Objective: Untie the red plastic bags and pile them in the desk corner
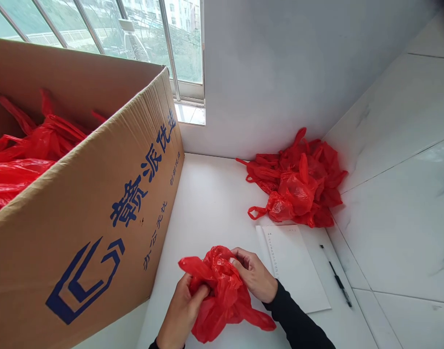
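Note:
A crumpled red plastic bag [225,295] is held just above the white table, near its front. My left hand [183,308] grips its left side, the thumb pressed into the folds. On the upper right of the bag, my right hand [254,274] is closed, pinching the plastic between thumb and fingers. One handle loop sticks out at the upper left and another at the lower right. Some fingertips of both hands are hidden behind the plastic.
A large cardboard box [142,184] with more red bags [43,140] stands at left. Against the back wall lies a pile of red plastic bags [298,184]. To the right are a spiral notebook [298,271] and a black pen [338,278], beside the tiled wall [400,218].

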Available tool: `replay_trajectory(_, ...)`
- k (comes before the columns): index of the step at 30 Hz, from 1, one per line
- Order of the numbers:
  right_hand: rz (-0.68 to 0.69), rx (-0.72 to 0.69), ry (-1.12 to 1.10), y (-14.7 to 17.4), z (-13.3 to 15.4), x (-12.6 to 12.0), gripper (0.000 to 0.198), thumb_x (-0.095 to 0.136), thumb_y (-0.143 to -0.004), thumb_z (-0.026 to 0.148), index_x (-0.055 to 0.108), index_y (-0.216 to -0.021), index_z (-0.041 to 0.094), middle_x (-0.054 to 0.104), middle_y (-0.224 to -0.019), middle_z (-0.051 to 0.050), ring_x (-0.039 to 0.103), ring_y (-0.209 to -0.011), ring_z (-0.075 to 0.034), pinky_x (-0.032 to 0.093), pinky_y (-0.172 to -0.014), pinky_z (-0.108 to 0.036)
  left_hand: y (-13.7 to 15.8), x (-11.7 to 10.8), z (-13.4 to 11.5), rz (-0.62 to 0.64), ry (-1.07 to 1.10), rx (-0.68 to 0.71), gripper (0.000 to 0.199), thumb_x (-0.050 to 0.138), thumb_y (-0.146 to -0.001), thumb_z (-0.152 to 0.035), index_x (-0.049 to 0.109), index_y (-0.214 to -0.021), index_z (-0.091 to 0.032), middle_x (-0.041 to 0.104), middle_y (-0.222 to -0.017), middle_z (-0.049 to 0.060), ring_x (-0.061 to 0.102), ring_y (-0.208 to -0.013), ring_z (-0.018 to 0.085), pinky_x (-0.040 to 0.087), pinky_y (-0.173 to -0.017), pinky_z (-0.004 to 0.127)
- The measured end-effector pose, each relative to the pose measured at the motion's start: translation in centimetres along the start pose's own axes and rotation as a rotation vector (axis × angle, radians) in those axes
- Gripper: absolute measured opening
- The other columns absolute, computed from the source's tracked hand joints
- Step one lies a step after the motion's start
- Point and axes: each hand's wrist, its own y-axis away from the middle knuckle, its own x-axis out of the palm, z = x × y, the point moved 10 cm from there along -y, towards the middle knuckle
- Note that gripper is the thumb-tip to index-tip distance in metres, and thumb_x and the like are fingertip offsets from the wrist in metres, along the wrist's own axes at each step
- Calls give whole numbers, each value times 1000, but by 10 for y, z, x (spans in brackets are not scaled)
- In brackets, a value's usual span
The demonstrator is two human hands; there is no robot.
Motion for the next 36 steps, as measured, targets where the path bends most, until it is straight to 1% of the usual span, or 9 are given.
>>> replay_trajectory(4, 5, -13, -13, 1, 4, 1, 47, 40, -99, 56, 66, -98, 17, 63, -84, -2, 56, -77, -16, 46, -75, -30, 1, -1, 3, -9, -5, -27, 31, 72, -78, -39, 68, -101, -18, 74, -94, 8, 69, -85, 28, 54, -73, 34)
replay_trajectory(8, 32, -23, -41, 3, 9, 6, 50, 41, -97, 60, 65, -109, 19, 67, -99, -5, 61, -93, -20, 47, -89, -34, 2, 6, 7, 27, -4, -49, 32, 76, -75, -39, 69, -98, -17, 74, -89, 7, 69, -79, 26, 55, -70, 33)
replay_trajectory(10, 34, -9, -1, 4, 6, 8, 44, 54, -92, 59, 66, -108, 19, 68, -100, -6, 61, -92, -20, 48, -85, -32, 2, 8, 10, 36, -9, -62, 29, 79, -71, -33, 70, -94, -18, 74, -86, 6, 68, -77, 26, 54, -66, 30)
replay_trajectory(12, 10, 9, 34, 4, 0, 8, 39, 63, -88, 55, 66, -97, 17, 66, -88, -3, 58, -79, -17, 46, -74, -28, 3, 9, 12, 31, -16, -69, 27, 81, -68, -29, 71, -91, -18, 73, -84, 5, 68, -77, 25, 53, -64, 28)
replay_trajectory(15, -44, 21, 5, 2, -8, 3, 42, 60, -89, 56, 63, -81, 15, 57, -69, 2, 47, -61, -12, 39, -60, -25, 4, 11, 12, 37, -23, -70, 25, 80, -69, -29, 72, -90, -18, 74, -84, 5, 67, -79, 25, 52, -66, 27)
replay_trajectory(21, -9, -14, -107, 1, -6, 1, 47, 45, -97, 59, 59, -81, 17, 50, -71, 2, 43, -65, -12, 38, -65, -26, 3, -2, 11, -61, 111, -60, 29, 82, -66, -32, 73, -88, -17, 75, -86, 6, 68, -85, 29, 54, -74, 32)
replay_trajectory(24, 89, -22, -110, 5, -3, 7, 40, 52, -95, 56, 62, -90, 17, 55, -80, 0, 48, -72, -13, 40, -71, -27, 5, -8, 11, -130, 210, -69, 31, 83, -65, -32, 72, -90, -18, 75, -87, 6, 69, -86, 30, 54, -74, 34)
replay_trajectory(27, 147, -29, -123, 9, -1, 11, 36, 63, -90, 52, 64, -98, 16, 57, -83, 0, 48, -72, -13, 39, -70, -26, 7, -3, 9, -113, 219, -78, 31, 82, -65, -33, 73, -91, -18, 76, -87, 6, 69, -85, 30, 55, -73, 35)
replay_trajectory(36, 55, -63, -132, 6, -1, -3, 39, 60, -91, 53, 70, -90, 15, 61, -76, -1, 51, -69, -14, 42, -68, -28, 3, 6, 8, -47, 128, -48, 27, 84, -60, -30, 73, -82, -17, 76, -86, 8, 69, -88, 34, 56, -75, 38)
